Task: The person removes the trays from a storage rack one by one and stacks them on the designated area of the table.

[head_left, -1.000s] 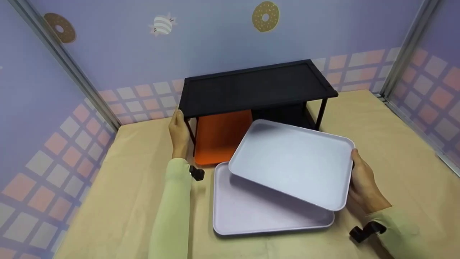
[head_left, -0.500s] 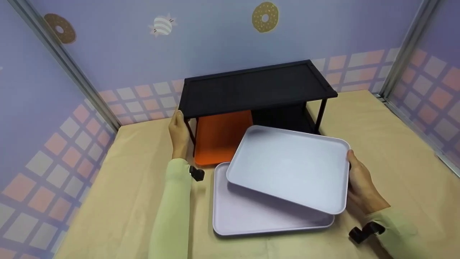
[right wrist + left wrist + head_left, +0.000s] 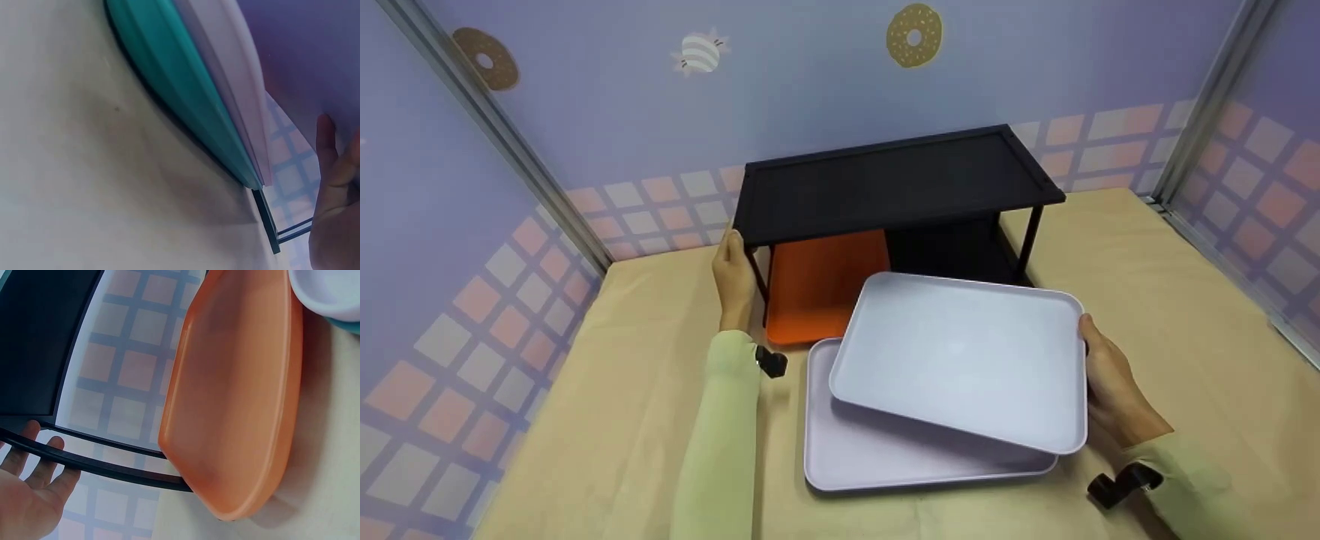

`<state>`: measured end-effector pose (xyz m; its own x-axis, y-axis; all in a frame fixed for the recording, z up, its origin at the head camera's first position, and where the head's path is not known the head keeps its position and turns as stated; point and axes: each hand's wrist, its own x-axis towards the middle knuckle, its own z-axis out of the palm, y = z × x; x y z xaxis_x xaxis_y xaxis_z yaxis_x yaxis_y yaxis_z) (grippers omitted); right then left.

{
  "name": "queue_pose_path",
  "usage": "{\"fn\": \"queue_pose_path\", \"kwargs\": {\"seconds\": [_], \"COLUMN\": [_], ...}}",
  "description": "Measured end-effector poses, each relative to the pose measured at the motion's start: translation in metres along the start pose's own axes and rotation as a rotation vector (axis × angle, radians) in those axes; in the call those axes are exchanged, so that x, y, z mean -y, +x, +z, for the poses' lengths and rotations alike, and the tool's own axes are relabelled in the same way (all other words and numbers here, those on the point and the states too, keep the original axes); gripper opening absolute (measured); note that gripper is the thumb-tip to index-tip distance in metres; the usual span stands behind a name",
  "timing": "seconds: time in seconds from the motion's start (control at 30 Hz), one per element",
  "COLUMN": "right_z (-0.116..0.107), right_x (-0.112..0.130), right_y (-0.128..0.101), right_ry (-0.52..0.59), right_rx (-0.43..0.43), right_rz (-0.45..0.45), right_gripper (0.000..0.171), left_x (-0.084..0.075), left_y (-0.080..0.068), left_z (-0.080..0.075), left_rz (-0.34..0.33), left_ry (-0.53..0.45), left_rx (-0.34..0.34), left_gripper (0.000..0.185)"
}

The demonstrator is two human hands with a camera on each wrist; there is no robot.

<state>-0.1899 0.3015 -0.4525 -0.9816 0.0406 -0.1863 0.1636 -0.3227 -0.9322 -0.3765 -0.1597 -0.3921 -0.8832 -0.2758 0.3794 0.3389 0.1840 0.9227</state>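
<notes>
Upper tray [image 3: 960, 360] is being gripped at its edge by right hand [image 3: 1110, 382] above the lower tray [image 3: 885, 450]; rack leg [image 3: 756, 274] is being held by left hand [image 3: 733, 277]. Next move, judged: level lift clear.

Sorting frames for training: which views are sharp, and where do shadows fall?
Head view: sharp, evenly lit, the raised white tray shadowing the lower white tray. Left wrist view: clear, orange tray slightly soft. Right wrist view: blurred close-up, right hand dim.

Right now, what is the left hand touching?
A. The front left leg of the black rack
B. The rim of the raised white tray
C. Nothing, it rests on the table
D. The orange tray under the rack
A: the left hand has its grip on the black rack at its front left leg, beside the orange tray.
</notes>
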Motion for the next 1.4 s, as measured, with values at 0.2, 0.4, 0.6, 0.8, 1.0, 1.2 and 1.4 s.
{"fn": "queue_pose_path", "kwargs": {"seconds": [0.2, 0.4, 0.6, 0.8, 1.0, 1.2, 1.4], "right_z": [-0.0006, 0.0008, 0.0019, 0.0001, -0.0007, 0.0013, 0.0025], "right_x": [-0.0006, -0.002, -0.0038, -0.0047, -0.0071, -0.0081, -0.0078], "right_y": [0.0001, -0.0006, -0.0012, -0.0001, 0.0017, 0.0017, 0.0015], "right_ry": [-0.05, -0.082, -0.122, -0.175, -0.181, -0.221, -0.25], "right_rx": [-0.016, -0.002, 0.007, 0.048, 0.076, 0.056, 0.057], "right_rz": [0.013, 0.014, 0.021, 0.017, 0.01, 0.021, 0.027], "right_gripper": [0.046, 0.047, 0.051, 0.054, 0.055, 0.06, 0.061], "left_x": [-0.001, -0.0013, -0.0006, -0.0007, -0.0005, -0.0013, -0.0009], "left_y": [-0.0016, -0.001, -0.0001, 0.0001, -0.0007, -0.0007, 0.0], "left_z": [-0.0002, 0.0, 0.0, 0.0001, 0.0001, 0.0005, 0.0003], "left_rz": [0.002, 0.006, 0.0, -0.003, 0.0, 0.01, 0.015], "left_ry": [0.006, 0.013, 0.023, 0.002, 0.002, 0.0, -0.007], "left_rx": [0.002, -0.006, -0.016, -0.01, -0.007, -0.008, -0.006], "left_gripper": [0.047, 0.047, 0.047, 0.047, 0.047, 0.046, 0.046]}}
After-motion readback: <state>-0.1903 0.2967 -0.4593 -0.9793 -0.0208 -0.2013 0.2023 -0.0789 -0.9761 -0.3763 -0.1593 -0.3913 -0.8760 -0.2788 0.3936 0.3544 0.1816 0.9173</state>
